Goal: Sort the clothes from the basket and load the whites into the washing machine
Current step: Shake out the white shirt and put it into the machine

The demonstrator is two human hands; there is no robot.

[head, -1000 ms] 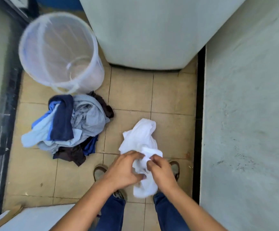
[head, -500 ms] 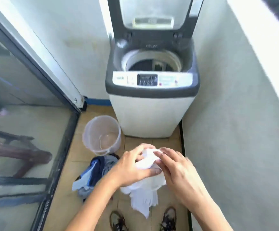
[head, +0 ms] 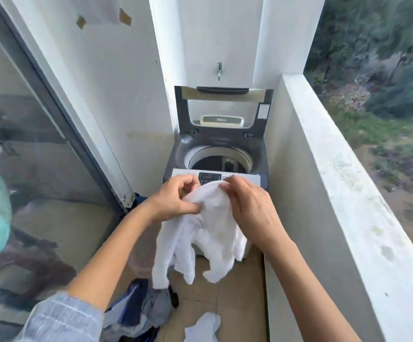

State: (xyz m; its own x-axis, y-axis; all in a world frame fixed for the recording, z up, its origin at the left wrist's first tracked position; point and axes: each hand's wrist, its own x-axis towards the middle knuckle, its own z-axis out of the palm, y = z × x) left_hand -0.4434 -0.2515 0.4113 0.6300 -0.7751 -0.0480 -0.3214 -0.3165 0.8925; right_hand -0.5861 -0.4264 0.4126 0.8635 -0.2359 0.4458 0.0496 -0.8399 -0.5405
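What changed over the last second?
Both hands, left hand and right hand, lifted the white cotton garment off the tiled floor up to the grey top-loading washing machine; the view tilted up with them. Unchanged: both hands grip it, the machine's lid stands open, the blue and grey clothes pile lies on the floor.

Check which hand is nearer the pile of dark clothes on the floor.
Left. The left hand grips the white garment on the side above the pile of dark clothes; the right hand holds the garment's far side, toward the balcony wall.
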